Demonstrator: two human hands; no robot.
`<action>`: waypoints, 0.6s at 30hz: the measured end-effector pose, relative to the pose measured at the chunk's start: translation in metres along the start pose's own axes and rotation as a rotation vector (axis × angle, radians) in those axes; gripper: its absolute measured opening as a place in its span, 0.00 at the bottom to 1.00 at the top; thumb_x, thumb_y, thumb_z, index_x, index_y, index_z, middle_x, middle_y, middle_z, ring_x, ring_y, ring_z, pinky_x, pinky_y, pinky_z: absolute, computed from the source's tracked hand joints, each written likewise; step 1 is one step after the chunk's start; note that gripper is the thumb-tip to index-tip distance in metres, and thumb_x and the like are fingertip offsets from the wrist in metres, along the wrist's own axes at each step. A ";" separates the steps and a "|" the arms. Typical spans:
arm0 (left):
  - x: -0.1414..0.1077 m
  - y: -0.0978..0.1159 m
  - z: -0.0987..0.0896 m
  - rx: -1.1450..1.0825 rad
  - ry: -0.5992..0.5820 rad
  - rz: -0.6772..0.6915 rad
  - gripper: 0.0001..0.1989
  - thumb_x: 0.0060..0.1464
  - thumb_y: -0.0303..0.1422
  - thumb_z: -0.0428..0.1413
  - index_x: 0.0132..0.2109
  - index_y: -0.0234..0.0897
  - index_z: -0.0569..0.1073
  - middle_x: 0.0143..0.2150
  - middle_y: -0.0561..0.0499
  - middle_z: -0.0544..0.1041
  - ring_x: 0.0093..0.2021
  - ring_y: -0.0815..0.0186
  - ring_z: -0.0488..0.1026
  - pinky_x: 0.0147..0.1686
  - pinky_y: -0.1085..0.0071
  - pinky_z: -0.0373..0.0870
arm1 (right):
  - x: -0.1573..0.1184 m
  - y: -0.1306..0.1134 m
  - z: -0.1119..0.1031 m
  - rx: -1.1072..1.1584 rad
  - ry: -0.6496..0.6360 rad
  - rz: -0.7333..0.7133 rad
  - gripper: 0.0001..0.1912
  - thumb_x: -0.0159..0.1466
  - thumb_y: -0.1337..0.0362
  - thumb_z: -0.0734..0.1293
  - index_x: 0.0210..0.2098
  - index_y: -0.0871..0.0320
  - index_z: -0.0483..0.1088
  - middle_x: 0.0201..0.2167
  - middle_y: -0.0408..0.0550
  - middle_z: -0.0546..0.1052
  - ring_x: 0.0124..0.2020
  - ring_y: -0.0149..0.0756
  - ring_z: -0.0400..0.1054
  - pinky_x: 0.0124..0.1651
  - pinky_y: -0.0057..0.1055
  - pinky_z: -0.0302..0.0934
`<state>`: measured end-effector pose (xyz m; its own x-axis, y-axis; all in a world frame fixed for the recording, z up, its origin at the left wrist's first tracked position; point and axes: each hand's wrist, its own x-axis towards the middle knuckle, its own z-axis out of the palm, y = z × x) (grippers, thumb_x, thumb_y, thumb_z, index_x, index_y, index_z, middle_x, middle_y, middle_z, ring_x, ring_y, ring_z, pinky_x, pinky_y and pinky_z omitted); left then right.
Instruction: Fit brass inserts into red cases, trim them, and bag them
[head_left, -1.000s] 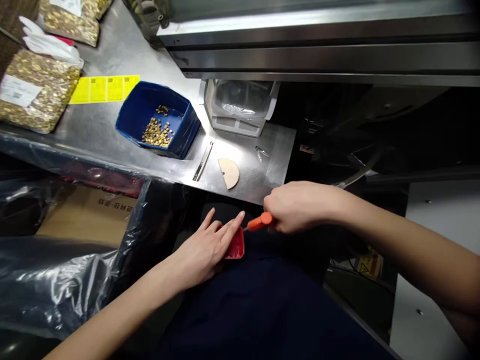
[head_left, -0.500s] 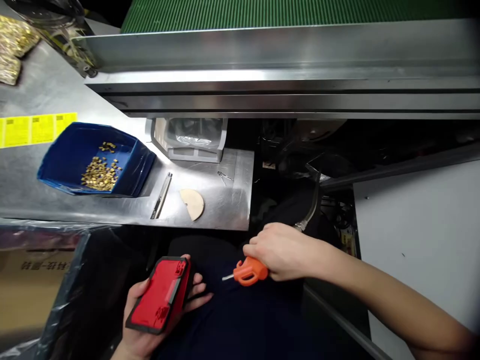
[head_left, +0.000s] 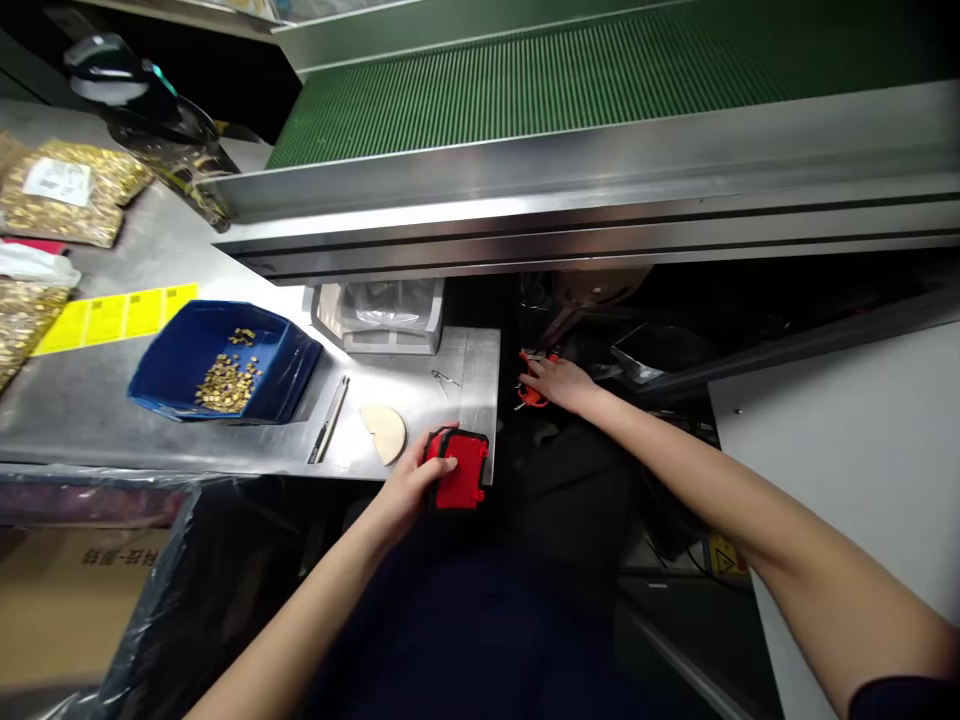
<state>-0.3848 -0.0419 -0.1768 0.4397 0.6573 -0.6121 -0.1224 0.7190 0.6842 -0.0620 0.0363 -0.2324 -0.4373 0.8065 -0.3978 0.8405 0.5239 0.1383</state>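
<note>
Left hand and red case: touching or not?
Touching. The head view shows the left hand gripping the red case, its thumb across the red face.

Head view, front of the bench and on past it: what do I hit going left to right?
Blue bin → slim tool → pale half-disc → red case → orange tool → white panel.

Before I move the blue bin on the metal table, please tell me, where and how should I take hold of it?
I would grip the blue bin by its near and far walls, coming from above. They rise clear of the metal table, and the top is open. Keeping it level seems wise, since the gold pieces lie loose inside.
</note>
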 end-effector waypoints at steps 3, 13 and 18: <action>0.015 -0.003 0.000 0.115 0.055 0.066 0.27 0.57 0.40 0.61 0.61 0.41 0.67 0.53 0.46 0.79 0.47 0.56 0.79 0.44 0.63 0.79 | 0.029 0.004 0.016 -0.003 0.008 0.102 0.18 0.74 0.60 0.65 0.61 0.57 0.67 0.59 0.54 0.71 0.51 0.44 0.71 0.51 0.43 0.68; 0.019 -0.012 -0.010 0.500 0.260 0.244 0.27 0.59 0.43 0.63 0.62 0.43 0.70 0.59 0.43 0.75 0.61 0.49 0.71 0.66 0.51 0.62 | 0.024 0.000 0.029 0.072 0.059 0.218 0.24 0.75 0.69 0.56 0.70 0.60 0.57 0.61 0.62 0.70 0.49 0.45 0.71 0.42 0.35 0.64; 0.012 -0.007 -0.008 0.775 0.323 0.433 0.22 0.63 0.42 0.59 0.61 0.44 0.71 0.60 0.42 0.74 0.64 0.47 0.68 0.68 0.50 0.58 | 0.006 -0.010 0.004 0.096 0.116 0.267 0.23 0.73 0.72 0.55 0.66 0.63 0.63 0.56 0.64 0.73 0.46 0.47 0.70 0.42 0.37 0.58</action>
<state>-0.3858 -0.0374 -0.1924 0.2127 0.9463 -0.2433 0.4595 0.1229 0.8796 -0.0716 0.0351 -0.2399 -0.2262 0.9410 -0.2519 0.9546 0.2656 0.1351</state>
